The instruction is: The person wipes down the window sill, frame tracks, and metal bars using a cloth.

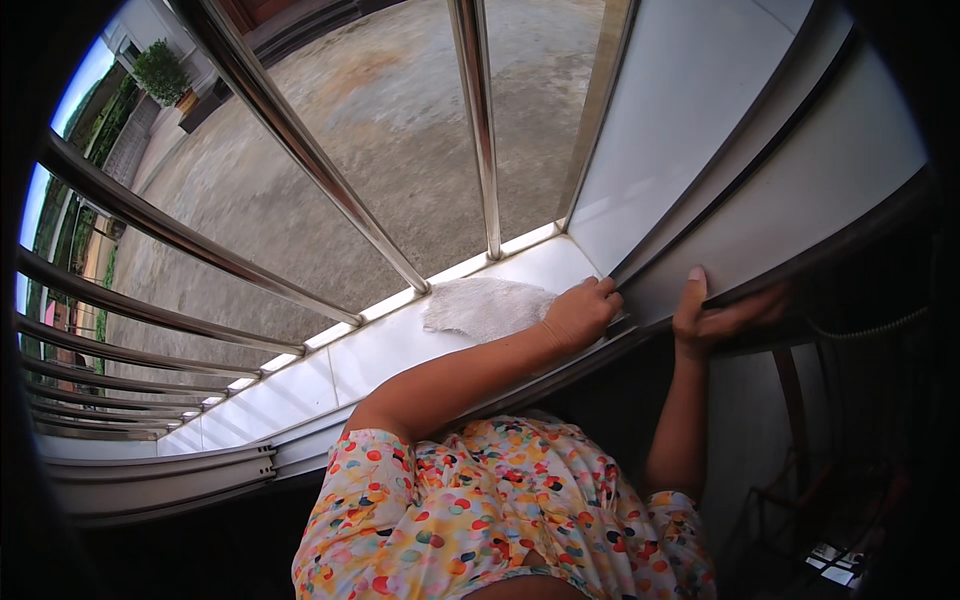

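Observation:
A white terry cloth lies spread on the white tiled window sill, close to the metal bars. Just to its right, my left hand is curled down at the corner where the sill track meets the side of the window frame. Its fingertips are hidden, so whether something is in them does not show. My right hand grips the inner edge of the pale window jamb, thumb on its face and fingers around the dark edge.
Shiny metal window bars rise from the outer sill. A sliding sash rail lies at left. Outside are a concrete yard and a potted shrub. A coiled cord hangs in shadow at right.

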Demonstrator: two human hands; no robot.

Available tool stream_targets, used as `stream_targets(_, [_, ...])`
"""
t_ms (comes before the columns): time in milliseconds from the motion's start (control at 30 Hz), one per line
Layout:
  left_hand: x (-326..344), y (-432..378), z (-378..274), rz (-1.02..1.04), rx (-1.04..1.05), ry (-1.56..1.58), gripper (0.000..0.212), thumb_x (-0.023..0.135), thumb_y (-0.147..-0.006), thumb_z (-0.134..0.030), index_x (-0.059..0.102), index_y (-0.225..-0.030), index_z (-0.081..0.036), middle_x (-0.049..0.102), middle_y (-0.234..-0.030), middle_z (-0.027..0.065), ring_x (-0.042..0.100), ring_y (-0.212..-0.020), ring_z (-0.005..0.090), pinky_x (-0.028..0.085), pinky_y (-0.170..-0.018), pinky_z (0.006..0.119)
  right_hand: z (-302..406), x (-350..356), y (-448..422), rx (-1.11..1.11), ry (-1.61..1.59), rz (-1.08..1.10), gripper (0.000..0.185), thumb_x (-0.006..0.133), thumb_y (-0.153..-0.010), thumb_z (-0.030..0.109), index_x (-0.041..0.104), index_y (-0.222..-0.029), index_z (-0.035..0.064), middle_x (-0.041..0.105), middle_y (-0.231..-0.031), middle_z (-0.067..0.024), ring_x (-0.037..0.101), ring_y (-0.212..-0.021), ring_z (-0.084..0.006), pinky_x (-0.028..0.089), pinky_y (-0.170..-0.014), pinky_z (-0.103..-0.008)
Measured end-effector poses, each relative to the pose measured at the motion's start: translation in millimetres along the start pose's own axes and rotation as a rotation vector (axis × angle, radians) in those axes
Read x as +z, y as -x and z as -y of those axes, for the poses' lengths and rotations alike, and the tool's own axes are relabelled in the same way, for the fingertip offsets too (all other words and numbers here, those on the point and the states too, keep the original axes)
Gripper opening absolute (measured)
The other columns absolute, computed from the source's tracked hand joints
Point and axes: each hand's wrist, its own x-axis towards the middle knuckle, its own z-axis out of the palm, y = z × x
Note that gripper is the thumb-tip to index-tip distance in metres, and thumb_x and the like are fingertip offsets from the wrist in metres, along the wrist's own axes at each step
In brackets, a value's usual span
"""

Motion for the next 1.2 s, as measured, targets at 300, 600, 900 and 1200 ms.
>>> stream_targets(300, [-17.7, -3.9, -12.1, 0.329, -0.030, -0.242, 0.014, 0.049, -0.076, -0.008, 0.060, -0.082, 0.000, 0.053, -0.096, 0.0131, 0.055, -0.085, 0.0267, 0.050, -0.069, 0.035, -0.4, -1.5, -1.8, 0.014, 0.038, 0.024, 0.088, 0.060, -0.071, 0.027, 0.012, -0.138, -0.0026, 0.021, -0.129, -0.0278, 0.028, -0.117, -0.0377, 0.027, -0.098, -0.0459])
stream_targets(600, [-40.4, 31.3, 0.0, 0.363, -0.041, -0.273, 0.015, 0.053, -0.072, -0.006, 0.064, -0.078, 0.002, 0.058, -0.092, 0.0171, 0.058, -0.080, 0.0313, 0.050, -0.067, 0.038, -6.9, 11.2, 6.3, 0.002, -0.050, 0.000, 0.086, 0.059, -0.072, 0.027, 0.012, -0.138, -0.0024, 0.020, -0.129, -0.0277, 0.030, -0.116, -0.0371, 0.030, -0.097, -0.0453])
stream_targets(900, [-117.8, 54.4, 43.8, 0.381, -0.378, 0.167, 0.023, 0.054, -0.074, -0.004, 0.067, -0.093, -0.004, 0.063, -0.079, 0.0088, 0.060, -0.072, 0.0210, 0.047, -0.068, 0.032, -6.2, 1.7, 2.5, 0.014, 0.028, 0.010, 0.088, 0.058, -0.072, 0.028, 0.010, -0.139, -0.0012, 0.020, -0.130, -0.0282, 0.027, -0.118, -0.0381, 0.029, -0.097, -0.0465])
stream_targets(1200, [-133.2, 84.7, 50.3, 0.091, -0.728, 0.943, 0.019, 0.055, -0.081, 0.000, 0.064, -0.097, 0.000, 0.063, -0.080, 0.0035, 0.056, -0.070, 0.0065, 0.048, -0.064, 0.021, -10.3, 4.0, 6.0, 0.033, -0.029, -0.004, 0.085, 0.057, -0.076, 0.033, 0.011, -0.138, -0.0027, 0.020, -0.131, -0.0284, 0.027, -0.119, -0.0382, 0.026, -0.098, -0.0469])
